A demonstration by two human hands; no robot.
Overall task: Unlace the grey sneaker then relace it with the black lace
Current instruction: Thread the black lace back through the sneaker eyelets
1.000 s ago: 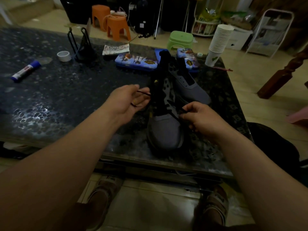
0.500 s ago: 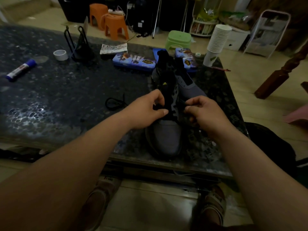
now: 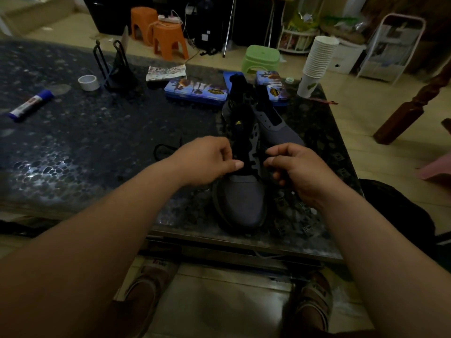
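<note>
Two bare hands meet over a grey sneaker (image 3: 244, 201), which stands with its toe toward the viewer near the front edge of a dark speckled table (image 3: 97, 147). The left hand (image 3: 207, 162) has its fingers curled, thumb pressed to forefinger at the left eyelet row. The right hand (image 3: 300, 172) is curled the same way at the right row. Each appears to pinch the black lace (image 3: 163, 150), though dim light blurs the exact hold. A loose loop of the lace lies on the table just behind the left hand.

The lace is probably light, thin and limp, so it is best taken close to its stiff tip for threading. The sneaker looks soft-sided and light. Holding it by the eyelet flaps should keep it from sliding on the glossy top. A second shoe (image 3: 280, 128) lies just behind it.

Toward the far edge, two blue cases (image 3: 195, 91) lie shut, their contents hidden. A tall stack of nested paper cups (image 3: 318, 57) stands at the far right corner. Whether the top cup holds anything cannot be seen.
</note>
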